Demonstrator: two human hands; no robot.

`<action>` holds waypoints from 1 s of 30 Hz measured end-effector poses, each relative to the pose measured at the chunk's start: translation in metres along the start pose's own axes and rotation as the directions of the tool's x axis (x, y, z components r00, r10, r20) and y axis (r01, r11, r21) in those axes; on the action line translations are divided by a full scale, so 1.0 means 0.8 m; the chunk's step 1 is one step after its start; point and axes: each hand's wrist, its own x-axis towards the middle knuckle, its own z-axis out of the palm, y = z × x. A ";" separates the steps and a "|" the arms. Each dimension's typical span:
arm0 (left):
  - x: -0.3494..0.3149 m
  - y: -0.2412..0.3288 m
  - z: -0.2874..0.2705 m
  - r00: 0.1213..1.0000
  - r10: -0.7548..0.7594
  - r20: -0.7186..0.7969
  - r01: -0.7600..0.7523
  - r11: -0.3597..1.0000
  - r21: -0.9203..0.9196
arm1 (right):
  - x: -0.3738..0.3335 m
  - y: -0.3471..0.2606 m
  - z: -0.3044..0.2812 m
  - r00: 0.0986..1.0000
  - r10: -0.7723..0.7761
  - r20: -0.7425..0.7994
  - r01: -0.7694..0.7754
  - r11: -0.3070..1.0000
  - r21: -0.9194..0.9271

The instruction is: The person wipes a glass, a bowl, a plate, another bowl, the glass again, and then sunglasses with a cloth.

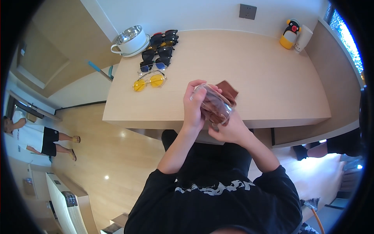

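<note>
View from the head camera, looking down on a light wooden desk (249, 66). The left hand (193, 107) is curled around the near side of a clear-lensed pair of glasses (214, 102), fingers wrapped over its upper edge. The right hand (230, 130) is closed from below on a brown cloth (226, 91), which is bunched behind and under the glasses and shows through the lens. Both hands and what they hold hang just above the near edge of the desk, about midway along it.

On the desk, well apart from the hands toward its far left corner, lies a row of eyewear: a yellow-lensed pair (150, 82) nearest the near edge, a blue-lensed pair (152, 66) just beyond it, then dark sunglasses (157, 52) and more dark pairs (164, 39) farther back. A white bowl with a metal inside (130, 39) stands at the far left corner, touching the row's end. At the far right corner stand a penguin figure (290, 34) and a white cylinder (303, 38), side by side. Left of the desk, on the floor, another person (35, 136) stands.
</note>
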 end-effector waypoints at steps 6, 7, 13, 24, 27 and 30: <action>-0.001 0.005 -0.002 0.916 0.130 0.379 -0.199 0.968 0.150 | -0.012 -0.020 -0.010 0.998 -0.058 0.001 0.057 0.980 0.190; 0.003 0.006 -0.002 0.916 0.126 0.380 -0.197 0.968 0.153 | -0.013 -0.017 -0.008 0.999 -0.024 0.047 0.006 0.938 0.347; 0.013 0.015 -0.002 0.872 0.115 0.475 -0.229 0.955 0.189 | -0.013 -0.017 -0.003 0.999 0.014 0.033 -0.035 0.508 0.860; 0.007 0.038 0.007 0.883 0.137 0.450 -0.199 0.975 0.094 | -0.011 -0.037 0.016 0.968 0.239 0.074 -0.043 -0.132 0.990; -0.006 0.039 0.002 0.947 0.094 0.306 -0.159 0.968 0.195 | 0.004 -0.018 0.014 0.951 0.104 -0.291 0.105 0.778 0.620; -0.010 0.024 0.006 0.949 0.163 0.268 -0.207 0.968 0.143 | 0.005 -0.017 0.022 0.963 0.066 -0.260 -0.047 0.996 0.079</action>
